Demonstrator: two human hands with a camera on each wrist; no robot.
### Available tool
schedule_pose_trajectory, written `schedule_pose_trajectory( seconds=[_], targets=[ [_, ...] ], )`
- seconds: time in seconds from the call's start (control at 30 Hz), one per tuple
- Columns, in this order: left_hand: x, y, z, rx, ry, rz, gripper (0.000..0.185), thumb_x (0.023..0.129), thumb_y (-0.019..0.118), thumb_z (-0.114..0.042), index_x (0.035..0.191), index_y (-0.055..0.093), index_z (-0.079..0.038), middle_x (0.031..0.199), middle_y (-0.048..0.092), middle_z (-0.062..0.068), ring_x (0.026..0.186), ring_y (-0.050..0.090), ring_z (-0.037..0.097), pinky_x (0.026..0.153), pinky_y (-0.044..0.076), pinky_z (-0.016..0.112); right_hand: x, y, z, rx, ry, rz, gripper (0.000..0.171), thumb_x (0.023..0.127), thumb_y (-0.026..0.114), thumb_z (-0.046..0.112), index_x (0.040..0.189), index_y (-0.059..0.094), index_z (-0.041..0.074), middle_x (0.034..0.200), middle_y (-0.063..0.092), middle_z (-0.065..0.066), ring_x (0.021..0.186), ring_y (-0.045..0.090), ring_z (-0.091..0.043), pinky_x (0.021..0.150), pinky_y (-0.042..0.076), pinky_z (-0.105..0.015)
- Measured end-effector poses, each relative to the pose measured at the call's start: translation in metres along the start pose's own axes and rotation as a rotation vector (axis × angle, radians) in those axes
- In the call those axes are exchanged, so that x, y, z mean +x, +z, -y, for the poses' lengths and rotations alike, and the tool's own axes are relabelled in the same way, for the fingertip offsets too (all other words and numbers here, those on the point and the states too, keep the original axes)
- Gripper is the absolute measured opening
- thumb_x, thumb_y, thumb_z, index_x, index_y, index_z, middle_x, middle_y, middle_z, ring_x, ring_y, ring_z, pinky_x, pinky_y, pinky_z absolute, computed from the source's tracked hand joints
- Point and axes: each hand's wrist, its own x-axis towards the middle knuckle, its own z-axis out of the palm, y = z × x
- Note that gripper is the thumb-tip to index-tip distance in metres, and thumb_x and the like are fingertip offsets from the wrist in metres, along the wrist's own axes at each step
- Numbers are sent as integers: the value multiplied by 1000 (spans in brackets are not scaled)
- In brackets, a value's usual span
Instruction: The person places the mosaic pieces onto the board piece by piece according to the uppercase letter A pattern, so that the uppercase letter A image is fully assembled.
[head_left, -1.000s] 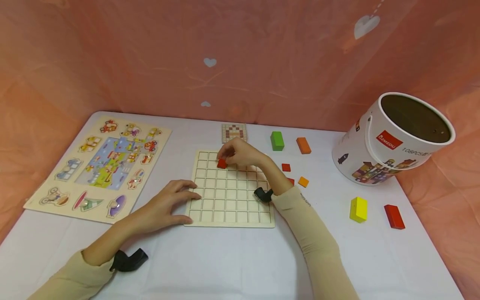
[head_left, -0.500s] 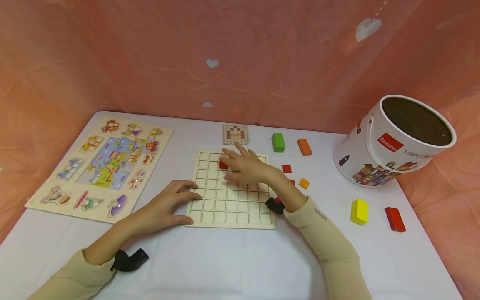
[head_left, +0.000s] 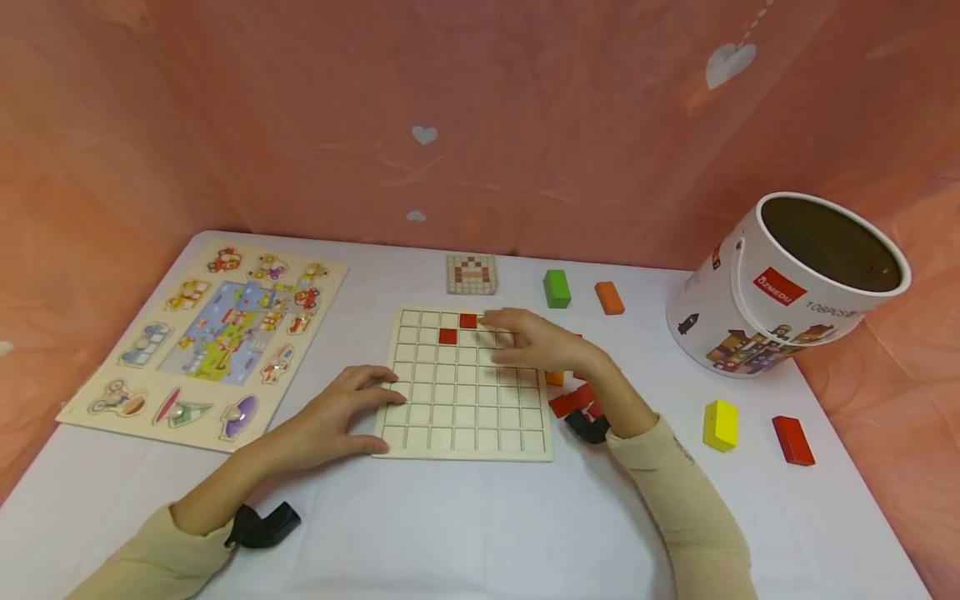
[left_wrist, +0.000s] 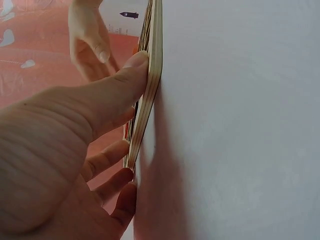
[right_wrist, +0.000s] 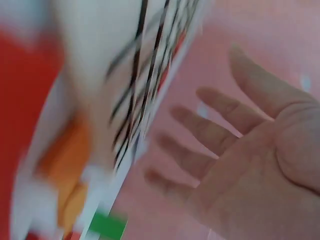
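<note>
So far we have two red square tiles seated in the wooden grid board (head_left: 465, 417): one red tile (head_left: 468, 321) in the top row and a second red tile (head_left: 447, 336) one row down and one column to the left, touching corner to corner. Every other cell we can see is unfilled, so we judge the work to be at an early stage, with most of the board left to fill. Our left hand (head_left: 330, 417) rests on the board's near left corner; the left wrist view shows the thumb (left_wrist: 112, 87) pressed flat against the board's edge and the fingers only loosely bent, so it steadies the board without grasping it. Our right hand (head_left: 536, 342) hovers over the upper right part of the board with its fingers spread and relaxed, holding nothing; the right wrist view, though blurred, shows an empty open palm (right_wrist: 260, 165). Loose pieces remain on the white table (head_left: 465, 533) just beside the board's right edge: a red block (head_left: 572, 401) and a small orange tile (head_left: 554, 378). The small pattern card (head_left: 472, 274) lies just beyond the board's far edge.
</note>
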Motion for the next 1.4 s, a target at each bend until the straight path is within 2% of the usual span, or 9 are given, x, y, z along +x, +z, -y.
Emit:
schedule_pose_trajectory(
  seconds=[0.1, 0.17, 0.33, 0.53, 0.8, 0.93, 1.03, 1.23, 1.4],
  targets=[
    [1, 1, -1, -1, -3, 6, 53, 76, 86, -22, 124, 67, -12, 143, 46, 10, 135, 37, 33, 110, 33, 55, -21, -18, -23, 103, 12, -80, 42, 93, 66, 6, 133, 58, -5, 137, 58, -19, 129, 50, -35, 109, 36, -55],
    [1, 1, -1, 2, 0, 5, 54, 76, 86, -23, 124, 67, -12, 143, 46, 10, 135, 37, 32, 110, 33, 55, -35, -28, -38, 128, 34, -120, 34, 92, 66, 0, 125, 63, -7, 125, 64, -20, 118, 56, -36, 104, 42, -56],
    [0, 1, 0, 11, 7, -1, 54, 75, 87, -23, 124, 67, -12, 143, 46, 11, 135, 37, 32, 110, 33, 54, -58, -39, -69, 149, 102, -170, 28, 87, 66, -7, 115, 66, -7, 113, 66, -20, 106, 57, -35, 97, 46, -52],
    [-1, 0, 1, 14, 8, -4, 54, 75, 87, -23, 125, 67, -12, 143, 46, 11, 135, 37, 33, 109, 33, 55, -59, -34, -82, 130, 140, -201, 28, 86, 66, -7, 114, 67, -4, 114, 65, -17, 104, 55, -32, 92, 46, -43],
    [0, 1, 2, 13, 9, -1, 54, 75, 87, -23, 125, 66, -13, 143, 45, 11, 135, 36, 32, 110, 32, 55, -56, -30, -80, 88, 149, -207, 26, 84, 64, -13, 109, 66, -7, 106, 66, -19, 95, 55, -32, 84, 50, -39],
    [0, 1, 1, 8, 6, 0, 55, 75, 87, -24, 125, 67, -13, 143, 46, 10, 135, 36, 32, 110, 32, 55, -55, -31, -79, 56, 175, -203, 21, 85, 63, -13, 104, 69, -6, 99, 67, -14, 91, 57, -29, 82, 52, -34],
    [0, 0, 1, 12, 7, -1, 55, 75, 87, -24, 125, 67, -13, 143, 46, 10, 135, 36, 31, 110, 32, 54, -50, -33, -74, 46, 153, -224, 18, 87, 63, -10, 102, 71, -4, 95, 68, -11, 88, 58, -27, 79, 51, -31],
    [0, 1, 0, 3, -8, 7, 54, 76, 86, -24, 125, 67, -13, 143, 45, 9, 135, 36, 31, 110, 32, 54, -19, -31, -46, 128, 45, -234, 22, 89, 64, -6, 109, 70, -5, 97, 70, -13, 87, 61, -26, 74, 50, -30],
    [0, 1, -1, 0, -20, 10, 53, 76, 86, -24, 125, 67, -13, 143, 45, 9, 135, 36, 32, 111, 32, 54, 16, -25, -21, 194, -40, -144, 16, 88, 65, -8, 104, 69, -9, 98, 70, -16, 88, 64, -28, 79, 53, -32]
  ],
)
